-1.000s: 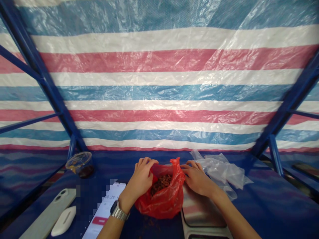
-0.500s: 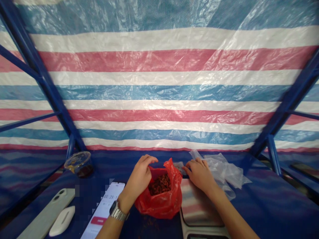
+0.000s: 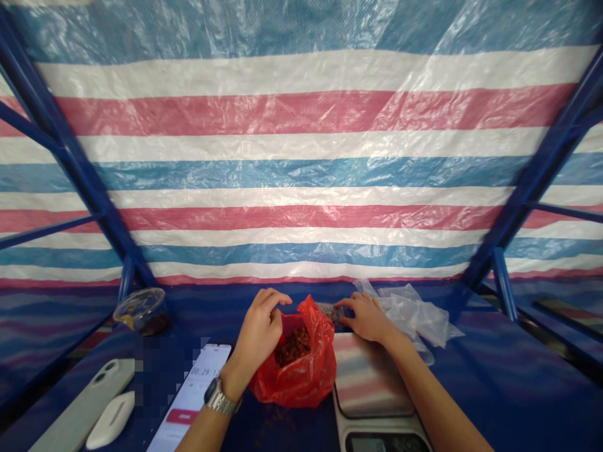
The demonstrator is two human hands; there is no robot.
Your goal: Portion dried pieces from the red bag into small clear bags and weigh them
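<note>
A red plastic bag (image 3: 301,376) stands open on the blue table, with dark brown dried bits (image 3: 293,345) inside. My left hand (image 3: 257,333), a metal watch on its wrist, pinches the bag's left rim and holds it open. My right hand (image 3: 365,317) rests past the bag's right side, its fingers curled on a small clear pouch (image 3: 330,311) lying on the table. Just below that hand sits a kitchen scale (image 3: 372,389) with a shiny steel plate.
A heap of clear plastic bags (image 3: 414,314) lies at the right. A lidded clear cup (image 3: 140,311) stands at the left. Near the front left lie a phone showing a timer (image 3: 193,395), a second phone face down (image 3: 85,408) and a white oval object (image 3: 110,419). Blue steel posts flank a striped tarpaulin.
My right hand has left the red bag's right rim and moved back and right onto the small clear pouch. The left hand keeps its hold on the bag.
</note>
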